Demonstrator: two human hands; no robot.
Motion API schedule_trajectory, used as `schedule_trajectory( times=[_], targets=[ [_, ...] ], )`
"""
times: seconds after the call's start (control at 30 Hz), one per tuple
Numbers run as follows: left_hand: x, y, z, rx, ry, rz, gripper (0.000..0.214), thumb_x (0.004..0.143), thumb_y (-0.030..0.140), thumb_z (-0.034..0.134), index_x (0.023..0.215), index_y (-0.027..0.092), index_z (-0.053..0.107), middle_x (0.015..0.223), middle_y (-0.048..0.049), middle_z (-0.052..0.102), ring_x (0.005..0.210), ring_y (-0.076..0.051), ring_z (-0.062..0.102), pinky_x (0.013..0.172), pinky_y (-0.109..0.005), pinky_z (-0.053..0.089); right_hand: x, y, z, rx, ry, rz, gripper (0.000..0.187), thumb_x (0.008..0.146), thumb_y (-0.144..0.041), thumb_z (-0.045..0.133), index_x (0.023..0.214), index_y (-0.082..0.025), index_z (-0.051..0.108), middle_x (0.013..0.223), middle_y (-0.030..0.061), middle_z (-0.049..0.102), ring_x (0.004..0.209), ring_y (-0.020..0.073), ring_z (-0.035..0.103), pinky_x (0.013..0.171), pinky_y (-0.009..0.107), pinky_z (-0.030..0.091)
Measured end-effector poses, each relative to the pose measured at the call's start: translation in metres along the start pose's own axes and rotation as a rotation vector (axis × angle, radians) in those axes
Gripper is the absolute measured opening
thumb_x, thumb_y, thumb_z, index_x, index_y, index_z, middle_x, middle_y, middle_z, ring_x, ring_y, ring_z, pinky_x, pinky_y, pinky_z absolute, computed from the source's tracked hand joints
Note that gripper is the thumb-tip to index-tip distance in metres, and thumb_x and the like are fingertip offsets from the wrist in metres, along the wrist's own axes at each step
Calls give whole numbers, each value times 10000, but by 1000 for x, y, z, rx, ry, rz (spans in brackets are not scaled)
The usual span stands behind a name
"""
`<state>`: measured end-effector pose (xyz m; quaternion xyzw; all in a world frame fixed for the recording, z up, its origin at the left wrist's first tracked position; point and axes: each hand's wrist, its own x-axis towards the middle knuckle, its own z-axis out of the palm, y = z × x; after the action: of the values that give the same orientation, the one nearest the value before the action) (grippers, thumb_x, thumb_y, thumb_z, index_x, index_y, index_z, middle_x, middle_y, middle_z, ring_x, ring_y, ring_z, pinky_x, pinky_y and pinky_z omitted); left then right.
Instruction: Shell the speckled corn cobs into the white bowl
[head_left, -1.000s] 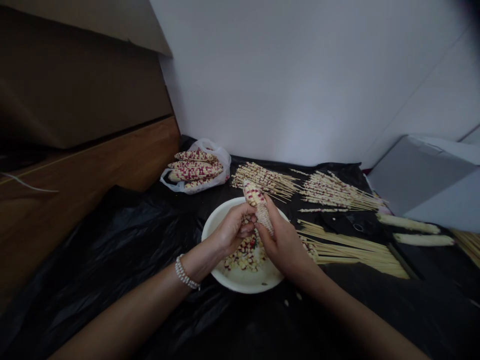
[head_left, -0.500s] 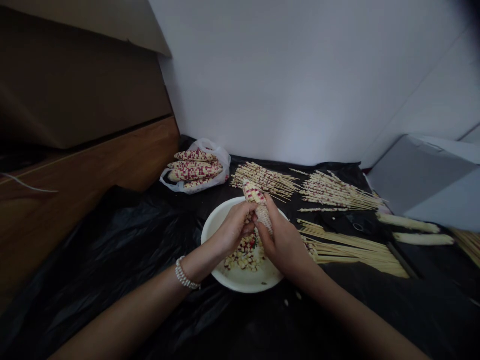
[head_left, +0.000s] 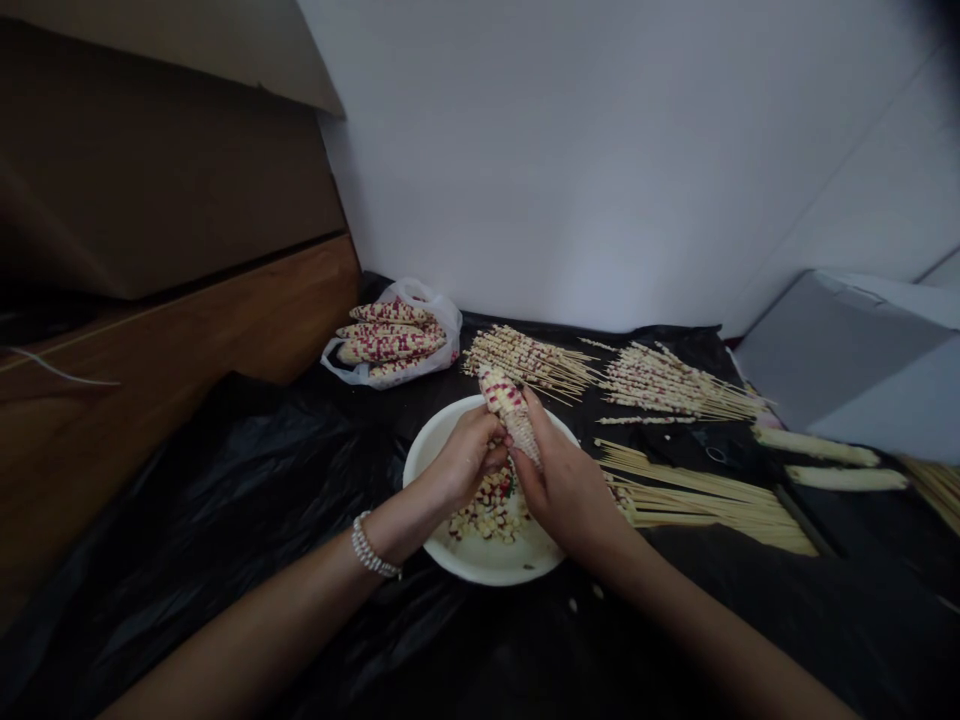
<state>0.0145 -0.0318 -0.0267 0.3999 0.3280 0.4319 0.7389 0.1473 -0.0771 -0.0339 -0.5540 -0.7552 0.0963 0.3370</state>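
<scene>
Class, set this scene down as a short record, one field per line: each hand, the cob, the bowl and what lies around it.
Left hand: fingers curled against the corn cob
Right hand: wrapped around the cob's near part
Cob: kernels at far end, near part stripped
Bowl: below the hands, holding loose kernels
Beyond bowl, left: plastic bag of cobs
Beyond bowl, right: kernel-threaded sticks
Right side: mostly bare sticks, two pale cobs

Indoor food-preparation corner, possibly a home, where a white wall (head_left: 562, 180) stood behind black plastic (head_left: 262, 470), a basin (head_left: 487, 572) of kernels (head_left: 487, 522), and skewered corn (head_left: 652, 380).
</scene>
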Motion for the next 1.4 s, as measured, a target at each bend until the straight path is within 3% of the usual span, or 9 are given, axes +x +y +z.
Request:
schedule_trajectory(
  times=[0.23, 0.43, 0.6, 0.77, 0.97, 1.1, 1.2, 1.3, 1.4],
  targets=[
    [-1, 3, 0, 26, -72, 33, 199, 756, 321, 562, 644, 169, 500, 484, 71, 335, 413, -45, 215, 425, -220, 150, 1, 1, -3, -61, 19, 40, 619, 951, -316, 368, 1509, -72, 255, 1464, 204, 455, 1247, 331, 545, 978, 516, 481],
    [-1, 3, -4, 14, -114, 44, 96, 721, 228, 574, 692, 166, 508, 535, 68, 385, 415, -34, 225, 425, -210, 149, 1, 2, -4, -104, 43, 15, 615, 950, -293, 370, 1507, -61, 253, 1448, 209, 474, 1234, 315, 555, 965, 485, 494],
    [-1, 6, 1, 51, -70, 24, 250, 819, 371, 542, 672, 176, 488, 502, 72, 359, 411, -45, 215, 428, -224, 170, 0, 3, -3, -190, 51, -7, 593, 959, -296, 357, 1499, -63, 282, 1400, 207, 525, 1152, 308, 606, 885, 446, 535],
    [-1, 3, 4, 166, -20, 65, 286, 848, 363, 507, 632, 184, 453, 480, 73, 339, 417, -54, 233, 444, -231, 195, -1, 0, -2, -345, 14, -9, 584, 947, -242, 364, 1500, -69, 292, 1268, 207, 614, 1037, 303, 649, 735, 390, 561],
    [1, -1, 2, 213, -55, 82, 264, 803, 333, 461, 584, 189, 433, 466, 62, 333, 404, -57, 242, 428, -233, 180, -2, -5, -2, -474, -63, 27, 580, 916, -158, 389, 1485, -63, 333, 1162, 206, 655, 970, 299, 667, 653, 351, 548],
    [2, -2, 3, 177, 20, 34, 102, 646, 178, 503, 608, 196, 411, 465, 81, 331, 378, -39, 220, 413, -214, 132, -2, -5, -1, -411, -68, 15, 564, 936, -214, 386, 1467, -28, 337, 1203, 222, 634, 1032, 299, 644, 750, 375, 554],
    [2, -1, 3, 118, -3, 32, 108, 587, 127, 500, 640, 191, 431, 480, 81, 360, 375, -35, 225, 405, -205, 130, -2, -4, -3, -342, -43, 13, 553, 953, -249, 359, 1465, -40, 335, 1230, 212, 624, 1054, 290, 633, 797, 388, 545],
    [0, 2, 0, 48, -93, 5, 99, 590, 123, 519, 645, 180, 461, 462, 81, 346, 384, -36, 219, 403, -197, 141, -1, -2, -6, -314, -8, 17, 562, 952, -272, 355, 1470, -56, 330, 1247, 199, 617, 1026, 294, 641, 765, 392, 545],
    [0, 4, -4, 1, -158, -43, 60, 691, 193, 540, 649, 166, 508, 432, 76, 322, 389, -41, 213, 402, -193, 147, 0, -1, -7, -314, 16, 27, 567, 949, -295, 355, 1462, -55, 349, 1219, 194, 631, 963, 302, 656, 702, 394, 543]
  ],
)
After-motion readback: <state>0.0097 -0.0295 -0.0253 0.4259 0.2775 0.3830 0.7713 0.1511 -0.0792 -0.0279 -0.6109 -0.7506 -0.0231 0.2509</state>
